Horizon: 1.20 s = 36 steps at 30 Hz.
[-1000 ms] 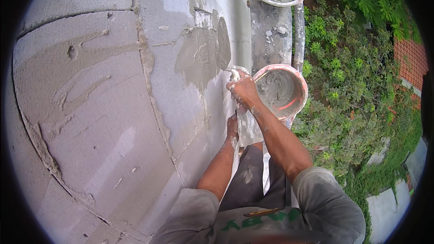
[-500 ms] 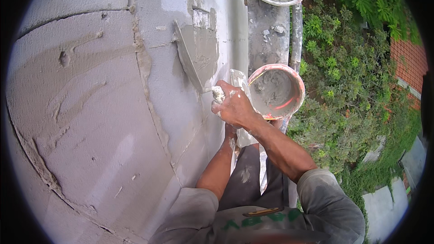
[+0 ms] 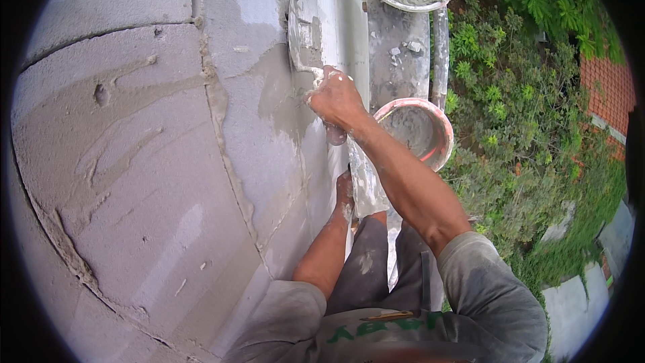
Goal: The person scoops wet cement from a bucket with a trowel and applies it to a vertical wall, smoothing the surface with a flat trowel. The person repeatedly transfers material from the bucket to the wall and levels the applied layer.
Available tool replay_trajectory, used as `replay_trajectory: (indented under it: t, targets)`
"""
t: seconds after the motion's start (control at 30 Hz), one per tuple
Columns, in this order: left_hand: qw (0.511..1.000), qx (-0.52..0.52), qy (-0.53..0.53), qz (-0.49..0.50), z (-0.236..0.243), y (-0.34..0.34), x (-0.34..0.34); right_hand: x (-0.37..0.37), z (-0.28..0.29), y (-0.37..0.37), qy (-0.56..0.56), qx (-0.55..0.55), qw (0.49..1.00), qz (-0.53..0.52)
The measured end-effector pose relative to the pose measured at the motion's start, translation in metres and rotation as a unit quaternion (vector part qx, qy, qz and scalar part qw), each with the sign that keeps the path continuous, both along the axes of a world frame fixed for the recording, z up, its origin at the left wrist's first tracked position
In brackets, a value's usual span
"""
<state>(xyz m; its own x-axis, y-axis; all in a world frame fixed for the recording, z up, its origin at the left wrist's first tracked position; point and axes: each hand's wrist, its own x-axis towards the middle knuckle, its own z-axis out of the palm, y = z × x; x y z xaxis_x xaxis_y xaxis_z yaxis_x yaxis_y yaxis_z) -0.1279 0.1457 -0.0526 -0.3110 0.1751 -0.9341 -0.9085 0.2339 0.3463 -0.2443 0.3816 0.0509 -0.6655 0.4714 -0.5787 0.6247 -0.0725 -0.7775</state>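
My right hand grips a plastering trowel, whose blade lies against the block wall over a small pale recess. A darker wet patch of grey mortar spreads beside and below the blade. Lower down, close to the wall, my left hand holds a long, mortar-smeared flat board, partly hidden behind my right forearm. Right of that board is a round bucket with a reddish rim and grey mortar inside.
A narrow dirty plank with small rubble runs beside the wall, a pipe along its outer side. A second mortar bucket with a green-handled stick stands at its far end. Beyond the drop are shrubs and a tiled roof.
My right hand and trowel first came down and leftward, then rose up the wall to the recess since half a second ago. My left hand and board have barely moved.
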Motion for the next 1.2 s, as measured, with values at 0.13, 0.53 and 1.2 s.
replay_trajectory:
  t: [0.13, 0.53, 1.2]
  targets:
    - [1.0, 0.003, 0.029, 0.003, -0.002, -0.002, -0.003, 0.02, 0.035, -0.04, -0.003, 0.006, 0.999, 0.046]
    - [1.0, 0.01, 0.017, -0.014, -0.016, -0.002, 0.007, 0.216, 0.02, -0.023, 0.049, 0.003, 0.997, 0.058]
    - [0.993, -0.048, 0.102, -0.03, -0.068, -0.024, 0.024, 0.253, -0.209, 0.037, -0.415, 0.378, 0.693, 0.452]
